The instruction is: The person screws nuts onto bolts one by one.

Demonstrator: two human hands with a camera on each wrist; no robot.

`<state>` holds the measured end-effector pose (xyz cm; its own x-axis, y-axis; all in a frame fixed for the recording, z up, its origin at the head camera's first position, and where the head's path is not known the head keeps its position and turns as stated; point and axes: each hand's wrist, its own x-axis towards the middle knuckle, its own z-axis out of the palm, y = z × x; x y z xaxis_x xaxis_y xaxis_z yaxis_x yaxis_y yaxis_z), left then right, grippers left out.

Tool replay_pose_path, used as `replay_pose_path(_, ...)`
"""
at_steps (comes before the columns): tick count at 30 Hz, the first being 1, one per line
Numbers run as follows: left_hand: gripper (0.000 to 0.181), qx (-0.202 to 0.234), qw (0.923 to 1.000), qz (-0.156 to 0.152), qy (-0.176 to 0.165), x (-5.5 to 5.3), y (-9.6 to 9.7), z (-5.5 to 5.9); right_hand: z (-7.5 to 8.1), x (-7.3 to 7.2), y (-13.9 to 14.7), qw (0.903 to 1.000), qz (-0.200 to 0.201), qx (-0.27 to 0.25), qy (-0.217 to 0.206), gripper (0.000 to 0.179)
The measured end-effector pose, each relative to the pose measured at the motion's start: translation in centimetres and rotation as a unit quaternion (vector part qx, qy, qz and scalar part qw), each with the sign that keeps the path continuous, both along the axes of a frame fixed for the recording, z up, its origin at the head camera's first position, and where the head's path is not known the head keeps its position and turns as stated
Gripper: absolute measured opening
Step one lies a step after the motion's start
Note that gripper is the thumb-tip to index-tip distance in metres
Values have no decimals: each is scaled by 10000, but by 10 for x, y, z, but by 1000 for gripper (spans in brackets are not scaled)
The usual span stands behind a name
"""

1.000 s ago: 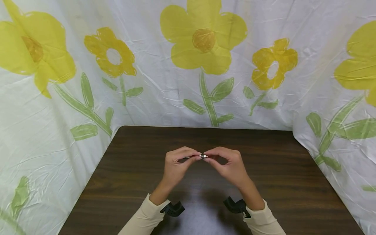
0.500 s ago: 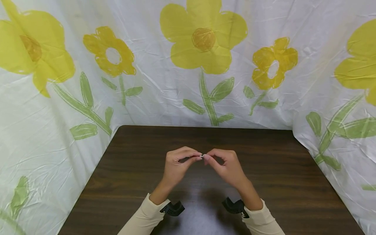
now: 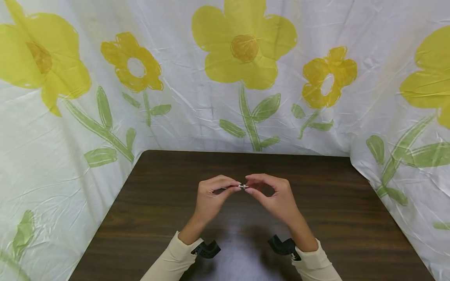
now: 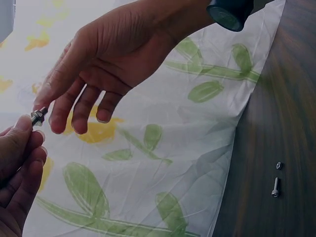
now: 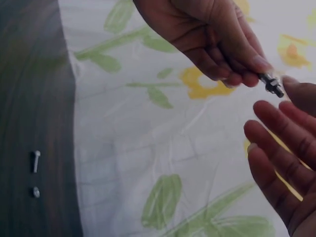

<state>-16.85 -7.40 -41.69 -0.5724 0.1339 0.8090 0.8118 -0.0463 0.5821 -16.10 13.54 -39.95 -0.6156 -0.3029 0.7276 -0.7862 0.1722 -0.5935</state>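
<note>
Spread since the earlier frame, the right hand (image 3: pixel 278 196) has its grip apart beside the bolt (image 3: pixel 243 186)'s free end; the left hand (image 3: pixel 208 198) stays clamped on its other end. Turning the nut (image 5: pixel 273 86) probably wants short, square twists.

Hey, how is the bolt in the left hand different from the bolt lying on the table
The held bolt is raised, pinched in the left hand; the loose bolt lies on the table. The held bolt has a nut on it; the loose bolt is bare, a separate nut nearby. The held bolt's head is hidden; the loose bolt's shows. Both look metallic.
</note>
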Motion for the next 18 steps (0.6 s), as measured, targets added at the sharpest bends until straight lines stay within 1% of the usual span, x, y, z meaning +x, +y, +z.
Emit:
replay_pose_path(3, 18, -4, 10000, 13, -20, 0, 0, 0, 1, 0, 0, 9996, 136, -45, 234, 39)
replay_pose_path(6, 18, 5, 10000, -4, -18, 0, -1, 0, 0, -1, -1, 9990, 246, -75, 359, 38)
replay_pose_path(9, 18, 23, 10000, -43, -4, 0, 0, 0, -1, -2, -2, 9986, 304, -93, 422, 38)
replay_pose_path(15, 19, 36, 9999, -142, 19, 1, 0, 0, -4, -3, -3, 9982, 299, -140, 501, 43)
replay_pose_path(18, 19, 35, 9999, -151, 38, 1, 1, 0, -4, -3, -4, 9982, 283, -115, 507, 42)
